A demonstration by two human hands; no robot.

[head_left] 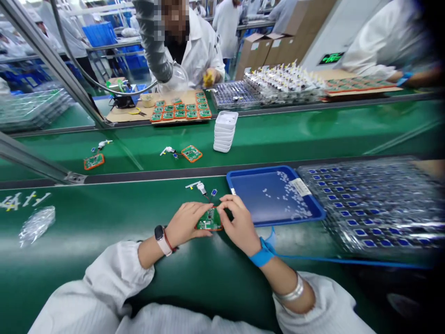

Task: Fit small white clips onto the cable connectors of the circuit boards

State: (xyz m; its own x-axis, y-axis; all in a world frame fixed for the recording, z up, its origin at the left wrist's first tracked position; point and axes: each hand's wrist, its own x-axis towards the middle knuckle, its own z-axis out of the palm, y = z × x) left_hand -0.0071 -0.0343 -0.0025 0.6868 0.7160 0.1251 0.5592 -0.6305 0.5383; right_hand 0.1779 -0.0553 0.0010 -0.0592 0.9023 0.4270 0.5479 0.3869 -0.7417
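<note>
A green circuit board [209,220] with an orange edge lies on the green bench in front of me. My left hand [187,223] grips it from the left, thumb at the near edge and fingers along the far side. At its upper right corner, my right hand [237,224] is closed in a pinch; anything between those fingertips is too small or hidden to make out. Just beyond the board are a white connector piece [200,188] and a small blue part [213,192], with thin wires running toward the board.
Right of my hands sits a blue tray [250,195] holding small clear pieces, beside stacked clear plastic trays [375,204]. White trays [225,132] and another board [191,153] lie on the middle strip. A crumpled plastic bag [38,225] lies left. A co-worker [198,46] sits opposite.
</note>
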